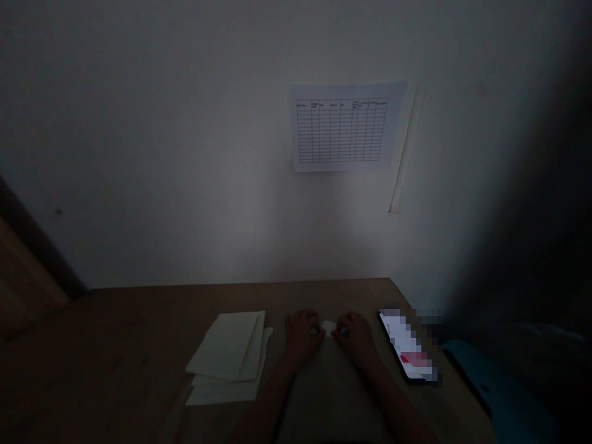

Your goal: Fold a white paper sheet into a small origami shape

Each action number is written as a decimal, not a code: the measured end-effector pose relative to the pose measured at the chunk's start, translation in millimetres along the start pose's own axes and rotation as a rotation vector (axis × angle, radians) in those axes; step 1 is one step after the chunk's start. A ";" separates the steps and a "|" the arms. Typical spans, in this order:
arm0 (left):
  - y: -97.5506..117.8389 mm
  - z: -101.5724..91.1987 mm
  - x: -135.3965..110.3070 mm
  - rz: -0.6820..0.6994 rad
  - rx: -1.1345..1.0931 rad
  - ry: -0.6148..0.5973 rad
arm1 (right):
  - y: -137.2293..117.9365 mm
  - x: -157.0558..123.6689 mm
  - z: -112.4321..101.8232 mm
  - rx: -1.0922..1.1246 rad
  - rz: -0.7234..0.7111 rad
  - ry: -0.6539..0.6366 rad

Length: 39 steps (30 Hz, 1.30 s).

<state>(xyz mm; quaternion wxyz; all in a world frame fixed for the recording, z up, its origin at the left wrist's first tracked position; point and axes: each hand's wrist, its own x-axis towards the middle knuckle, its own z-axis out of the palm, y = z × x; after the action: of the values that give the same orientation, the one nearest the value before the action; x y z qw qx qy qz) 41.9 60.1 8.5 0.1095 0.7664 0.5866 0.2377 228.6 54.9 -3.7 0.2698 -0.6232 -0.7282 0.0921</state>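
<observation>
One small white piece of paper [328,325] sits on the near middle of the table [139,320] (dim light blurs its outline). The left hand [300,336] and right hand [358,338] each pinch one side of it. One stack of pale sheets [231,354] lies to the left and one lit phone [407,345] to the right.

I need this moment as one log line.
left hand: touching paper | right hand: touching paper | paper stack: left of hands | phone: right, lit

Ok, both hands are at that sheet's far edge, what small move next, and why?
Probably press the white flap flat against the sheet: the left hand and right hand both pinch it at the sheet's far edge, and it looks slightly lifted in this dim light.
</observation>
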 end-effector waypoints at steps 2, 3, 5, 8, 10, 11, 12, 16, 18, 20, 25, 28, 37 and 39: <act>-0.7 0.7 0.0 0.010 0.006 0.005 | -0.7 -0.1 -0.1 0.000 0.001 0.001; -0.8 0.8 -0.1 0.011 0.009 0.002 | -0.8 -0.1 0.1 0.002 0.000 -0.002; -0.2 0.3 -0.4 0.012 0.016 -0.009 | -0.7 0.2 0.8 0.005 0.001 -0.006; 1.8 -1.3 -1.4 0.010 0.022 -0.023 | -0.5 0.5 1.8 0.008 0.011 -0.003; 2.9 -2.4 -2.1 0.009 0.021 -0.013 | -0.9 0.1 1.7 0.017 0.012 0.005; 3.3 -2.8 -2.5 0.014 0.019 -0.008 | -1.2 -0.3 1.4 0.024 0.012 0.009; 3.5 -3.2 -2.9 0.023 0.017 -0.005 | -1.7 -0.7 0.9 0.032 0.009 0.013; 2.5 -3.7 -3.4 0.042 0.004 -0.013 | -3.4 -2.5 -1.4 0.058 -0.016 0.024; 1.3 -3.0 -3.0 0.034 -0.010 -0.010 | -3.8 -2.7 -1.7 0.056 -0.016 0.021; 0.0 -1.7 -2.3 0.025 -0.030 -0.007 | -3.9 -2.6 -1.4 0.048 -0.008 0.019; -0.2 0.6 -0.9 0.004 -0.048 0.007 | -3.9 -2.2 -0.4 0.037 -0.006 0.026; 2.0 0.2 -0.9 -0.011 -0.047 0.008 | -4.4 -2.1 -0.5 0.028 0.002 0.025; 5.3 -4.0 -1.5 -0.021 -0.045 -0.018 | -5.6 -0.8 -2.0 0.015 0.017 -0.013; 5.5 -4.7 -1.6 -0.010 -0.045 -0.014 | -6.5 -0.8 -2.8 0.017 0.015 -0.007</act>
<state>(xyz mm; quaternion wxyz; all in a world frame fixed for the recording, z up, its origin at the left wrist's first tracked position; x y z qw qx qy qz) 43.9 56.5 14.7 0.1322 0.7625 0.5840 0.2449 224.6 52.2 1.5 0.2717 -0.6258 -0.7238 0.1027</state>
